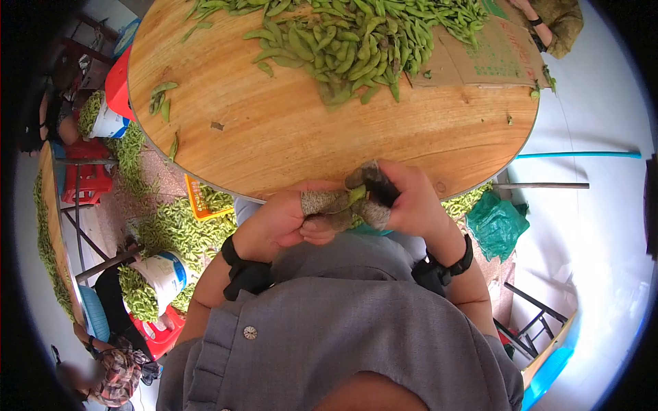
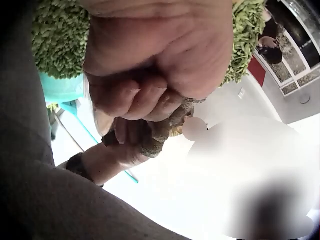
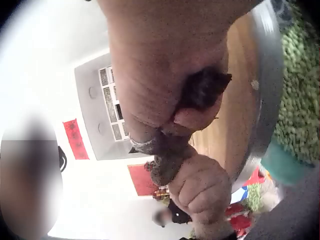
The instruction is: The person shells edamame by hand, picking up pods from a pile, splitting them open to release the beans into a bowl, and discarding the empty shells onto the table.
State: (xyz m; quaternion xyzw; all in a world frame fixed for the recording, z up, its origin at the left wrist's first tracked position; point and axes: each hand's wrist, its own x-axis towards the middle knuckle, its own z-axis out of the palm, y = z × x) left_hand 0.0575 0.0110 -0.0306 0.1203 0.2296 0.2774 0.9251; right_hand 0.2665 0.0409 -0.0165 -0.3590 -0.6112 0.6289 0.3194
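At the table's near edge both hands meet over one green soybean pod (image 1: 356, 195). My left hand (image 1: 291, 216) pinches it from the left, its other fingers curled in the left wrist view. My right hand (image 1: 419, 204) pinches the pod from the right. Worn, soiled cloth finger covers (image 1: 325, 203) wrap the thumbs and some fingers of both hands. In the right wrist view a dark, ragged piece (image 3: 204, 87) shows at the curled fingers of the right hand. The fingers hide most of the pod. A big heap of soybean pods (image 1: 343, 44) lies farther back on the table.
The round wooden table (image 1: 240, 147) carries a flat cardboard sheet (image 1: 452, 61) at right. Shelled beans fill a teal container (image 2: 62, 87) below my hands. On the left floor stand a white bucket (image 1: 164, 274) and an orange crate (image 1: 199, 198) among pods. Another person's arm (image 1: 538, 27) reaches in.
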